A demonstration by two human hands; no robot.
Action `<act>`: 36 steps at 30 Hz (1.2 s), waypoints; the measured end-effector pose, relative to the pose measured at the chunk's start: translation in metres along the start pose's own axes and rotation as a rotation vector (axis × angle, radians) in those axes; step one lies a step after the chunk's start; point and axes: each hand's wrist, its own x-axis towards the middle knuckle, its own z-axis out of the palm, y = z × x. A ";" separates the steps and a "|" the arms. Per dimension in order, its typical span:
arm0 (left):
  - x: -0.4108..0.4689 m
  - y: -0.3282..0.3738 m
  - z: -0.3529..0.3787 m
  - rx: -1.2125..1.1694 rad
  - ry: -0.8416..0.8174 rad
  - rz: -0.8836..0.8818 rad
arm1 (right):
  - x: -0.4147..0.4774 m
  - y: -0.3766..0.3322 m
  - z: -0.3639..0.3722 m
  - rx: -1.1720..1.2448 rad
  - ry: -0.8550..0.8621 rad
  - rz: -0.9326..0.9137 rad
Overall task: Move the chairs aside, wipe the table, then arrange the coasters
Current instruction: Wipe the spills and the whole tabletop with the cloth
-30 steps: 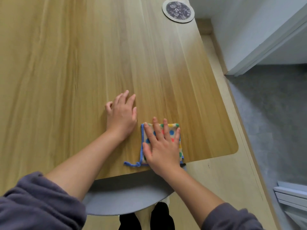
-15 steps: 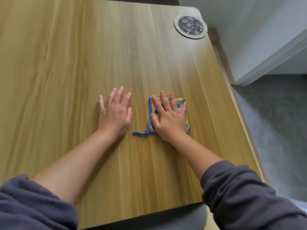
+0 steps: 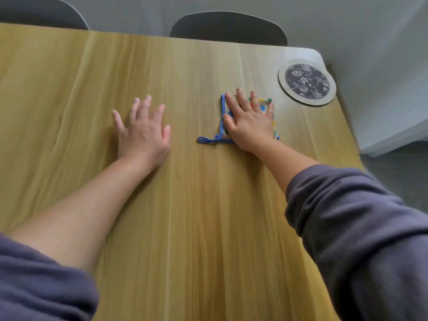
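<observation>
Pressing one folded cloth (image 3: 268, 105) flat under my right hand (image 3: 249, 126), fingers spread, I rest my left hand (image 3: 143, 133) open on the desk (image 3: 208, 216). One round coaster (image 3: 306, 81) sits at the far right corner; two chairs (image 3: 228, 27) stand behind.

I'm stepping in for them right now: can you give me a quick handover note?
Left hand: flat and open on the bare table, holding nothing.
Right hand: pressed flat on the cloth, mid-table toward the right.
Coaster: at the far right corner, close to the cloth.
Two chairs stand at the far edge.
Left: finish wiping, then arrange the coasters.
</observation>
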 end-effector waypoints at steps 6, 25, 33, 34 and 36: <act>0.015 -0.010 0.011 -0.017 -0.011 0.011 | 0.101 0.008 -0.014 0.015 0.014 -0.022; 0.017 -0.012 0.013 -0.038 0.025 0.015 | 0.134 -0.075 -0.007 0.042 0.011 -0.201; 0.016 -0.012 0.012 -0.038 0.002 -0.001 | 0.045 -0.041 -0.002 -0.023 -0.018 -0.373; 0.017 -0.012 0.012 -0.037 0.004 0.001 | 0.059 -0.041 -0.003 -0.012 -0.008 -0.331; 0.017 -0.013 0.012 -0.041 0.004 0.002 | 0.095 -0.043 -0.006 0.017 0.009 -0.217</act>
